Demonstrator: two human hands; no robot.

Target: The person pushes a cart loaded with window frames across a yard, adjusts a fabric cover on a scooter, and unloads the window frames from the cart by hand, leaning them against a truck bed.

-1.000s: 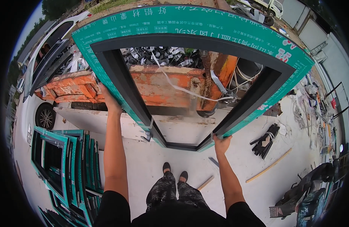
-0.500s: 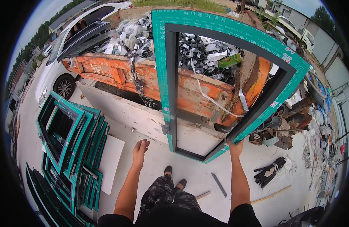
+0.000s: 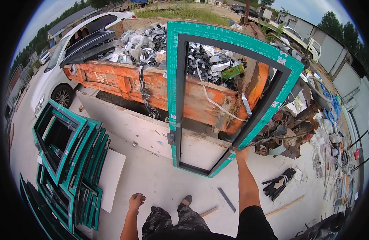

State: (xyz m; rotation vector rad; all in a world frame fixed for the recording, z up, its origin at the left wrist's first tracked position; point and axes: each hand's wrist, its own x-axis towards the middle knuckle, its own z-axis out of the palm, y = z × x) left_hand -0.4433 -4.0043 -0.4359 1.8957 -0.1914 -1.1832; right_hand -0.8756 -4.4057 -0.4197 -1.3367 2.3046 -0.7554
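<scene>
A tall rectangular window frame (image 3: 177, 86), dark grey with green printed protective film, stands upright in front of me. My right hand (image 3: 241, 153) is closed round its right side, near the lower corner; part of the fingers is hidden behind the profile. On the opposite side of the frame a small dark fitting (image 3: 171, 138) sticks out. My left hand (image 3: 137, 201) hangs low and apart from the frame, holding nothing, with its fingers loosely bent. Left of that hand, a stack of similar green-filmed frames (image 3: 68, 148) leans over the ground.
Behind the frame stands an orange skip (image 3: 112, 80) full of scrap strips, with a pale board (image 3: 124, 124) along its foot. A white car (image 3: 40, 94) is at the left. Scrap metal (image 3: 288, 138), a black bundle (image 3: 278, 184) and a dark strip (image 3: 226, 199) lie to the right.
My left hand has dropped lower, farther from the frame. The window frame appears lower and its right side farther left, with my right hand still on it. My feet have shifted.
</scene>
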